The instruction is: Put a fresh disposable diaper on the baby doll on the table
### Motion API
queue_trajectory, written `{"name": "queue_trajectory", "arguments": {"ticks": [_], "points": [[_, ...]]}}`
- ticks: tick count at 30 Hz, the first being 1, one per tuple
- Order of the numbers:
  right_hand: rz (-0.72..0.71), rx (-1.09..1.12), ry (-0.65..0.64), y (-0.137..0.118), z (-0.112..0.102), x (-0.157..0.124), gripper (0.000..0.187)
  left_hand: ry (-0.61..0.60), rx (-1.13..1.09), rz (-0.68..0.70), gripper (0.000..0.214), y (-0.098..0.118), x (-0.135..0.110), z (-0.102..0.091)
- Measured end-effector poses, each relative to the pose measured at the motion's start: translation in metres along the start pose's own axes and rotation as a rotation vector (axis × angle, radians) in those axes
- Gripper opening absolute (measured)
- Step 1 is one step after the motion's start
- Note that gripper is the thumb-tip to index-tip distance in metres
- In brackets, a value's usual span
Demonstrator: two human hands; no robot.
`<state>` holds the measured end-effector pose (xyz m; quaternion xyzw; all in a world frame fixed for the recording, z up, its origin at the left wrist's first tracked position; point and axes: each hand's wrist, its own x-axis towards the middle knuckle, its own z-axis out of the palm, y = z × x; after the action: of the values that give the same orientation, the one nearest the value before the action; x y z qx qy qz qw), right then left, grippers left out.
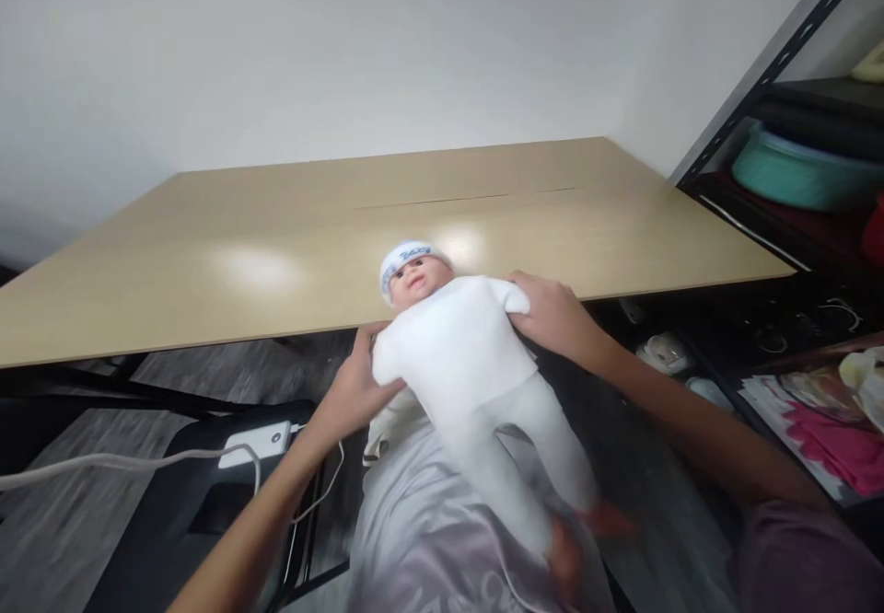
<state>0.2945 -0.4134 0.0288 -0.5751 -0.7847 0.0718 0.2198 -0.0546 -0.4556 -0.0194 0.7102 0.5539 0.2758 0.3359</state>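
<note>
Your left hand [357, 387] and right hand [553, 318] are each gripping an arm of the doll [462, 355], which is hiding part of the table [310, 245]'s near edge. A chair [148, 535] (a white device [257, 444] is lying on it) is standing before the table; a rack [779, 68] is flanking its right.

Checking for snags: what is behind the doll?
Behind the doll, the table shows around its head and grey cloth beside its legs. Its torso covers what lies directly behind; whether its back touches anything cannot be seen.
</note>
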Motion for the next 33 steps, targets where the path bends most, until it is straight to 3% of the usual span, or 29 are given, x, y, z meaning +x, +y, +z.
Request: {"name": "queue_trajectory", "arguments": {"ticks": [4, 8, 11, 16, 20, 27, 33], "points": [[0.072, -0.093, 0.017, 0.036, 0.002, 0.030, 0.020, -0.118, 0.069, 0.052, 0.080, 0.016, 0.074, -0.030], [0.045, -0.054, 0.109, 0.073, 0.016, 0.043, 0.030, -0.154, 0.244, 0.040, 0.083, 0.016, 0.124, -0.049], [-0.004, -0.011, 0.147, 0.095, 0.025, 0.044, 0.039, -0.102, 0.407, -0.015, 0.076, 0.006, 0.138, -0.059], [-0.001, 0.003, 0.111, 0.115, 0.037, 0.063, 0.043, 0.012, 0.516, -0.072, 0.066, -0.015, 0.141, -0.064], [-0.019, -0.009, 0.087, 0.129, 0.052, 0.103, 0.045, 0.065, 0.575, 0.037, 0.064, -0.036, 0.167, -0.060], [0.053, -0.068, 0.135, 0.156, 0.079, 0.179, 0.029, 0.208, 0.690, 0.208, 0.064, -0.077, 0.258, -0.066], [0.042, -0.080, 0.166, 0.177, 0.093, 0.236, 0.042, 0.241, 0.684, 0.240, 0.067, -0.094, 0.331, -0.079]]}}
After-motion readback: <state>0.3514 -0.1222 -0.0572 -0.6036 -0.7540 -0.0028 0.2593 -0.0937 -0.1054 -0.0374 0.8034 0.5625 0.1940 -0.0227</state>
